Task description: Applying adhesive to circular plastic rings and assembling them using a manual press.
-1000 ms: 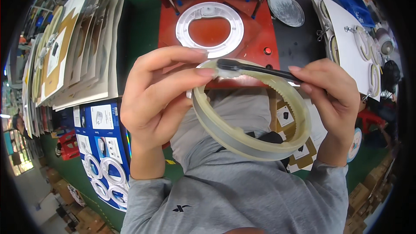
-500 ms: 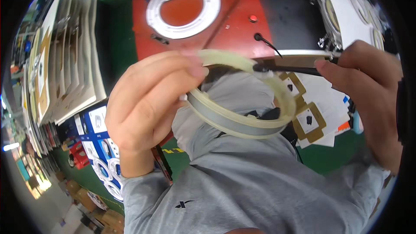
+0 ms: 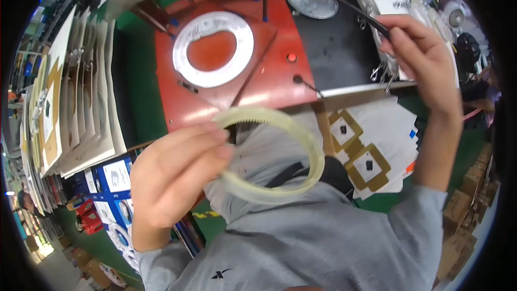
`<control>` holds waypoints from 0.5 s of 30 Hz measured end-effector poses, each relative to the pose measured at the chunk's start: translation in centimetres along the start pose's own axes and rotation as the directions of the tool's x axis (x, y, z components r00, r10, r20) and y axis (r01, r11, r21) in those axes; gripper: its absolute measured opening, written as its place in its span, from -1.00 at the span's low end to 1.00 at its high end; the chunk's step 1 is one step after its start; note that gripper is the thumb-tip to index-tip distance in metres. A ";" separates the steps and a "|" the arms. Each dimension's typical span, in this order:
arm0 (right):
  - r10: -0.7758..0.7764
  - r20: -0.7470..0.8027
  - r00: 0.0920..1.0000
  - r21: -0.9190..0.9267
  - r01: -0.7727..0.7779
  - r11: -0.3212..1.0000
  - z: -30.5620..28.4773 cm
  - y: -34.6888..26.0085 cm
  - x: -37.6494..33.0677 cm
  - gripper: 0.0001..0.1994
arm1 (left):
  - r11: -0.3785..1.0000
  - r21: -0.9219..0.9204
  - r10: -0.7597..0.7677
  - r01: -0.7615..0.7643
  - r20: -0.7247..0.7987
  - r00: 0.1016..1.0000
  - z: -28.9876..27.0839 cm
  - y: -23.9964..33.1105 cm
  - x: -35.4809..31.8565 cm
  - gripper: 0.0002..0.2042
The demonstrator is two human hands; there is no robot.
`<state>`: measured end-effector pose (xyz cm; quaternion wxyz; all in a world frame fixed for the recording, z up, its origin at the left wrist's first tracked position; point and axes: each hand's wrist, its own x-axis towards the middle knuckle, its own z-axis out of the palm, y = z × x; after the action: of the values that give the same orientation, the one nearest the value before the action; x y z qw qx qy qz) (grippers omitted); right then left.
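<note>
Left hand point(image 3: 175, 178) pinches the toothed ring point(image 3: 316, 167) above the lap point(image 3: 269, 153), right hand point(image 3: 423, 56) grips the black brush point(image 3: 371, 20), tip at the whitish dish point(image 3: 323, 11) (contact unclear, blurred): apparently loading, next calling for a light pickup.

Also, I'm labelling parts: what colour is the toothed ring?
The toothed ring is pale yellow, shown best in the head view.

Brown cartons point(image 3: 458, 208) edge a green floor point(image 3: 475, 143), a bright window point(image 3: 42, 241) leftward.
</note>
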<state>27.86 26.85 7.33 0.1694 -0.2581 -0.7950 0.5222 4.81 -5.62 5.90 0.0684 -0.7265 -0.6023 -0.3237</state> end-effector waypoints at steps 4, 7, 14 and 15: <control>-0.028 -0.376 0.926 -0.223 -0.061 0.973 5.7 6.1 1.8 -0.73 | 0.968 -0.119 -0.239 0.220 -0.181 0.954 0.2 -0.6 -1.5 -0.73; -0.460 -0.454 0.763 -0.601 0.119 0.791 8.4 11.5 4.1 -0.77 | 0.931 -0.199 -0.348 0.305 -0.238 0.907 1.0 -1.0 -1.0 -0.72; -0.470 -0.478 0.742 -0.652 0.059 0.756 10.1 12.5 4.5 -0.73 | 0.761 -0.384 -0.619 0.523 -0.189 0.762 0.4 -2.0 -4.5 -0.75; -0.522 -0.471 0.711 -0.645 0.127 0.754 10.2 11.2 4.3 -0.76 | 0.708 -0.437 -0.673 0.555 -0.178 0.718 0.6 -2.3 -4.9 -0.76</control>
<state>21.45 25.37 -7.01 0.4319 -0.3025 -0.8434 0.1035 2.60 -8.76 2.09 -0.0783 -0.4164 -0.7236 -0.5448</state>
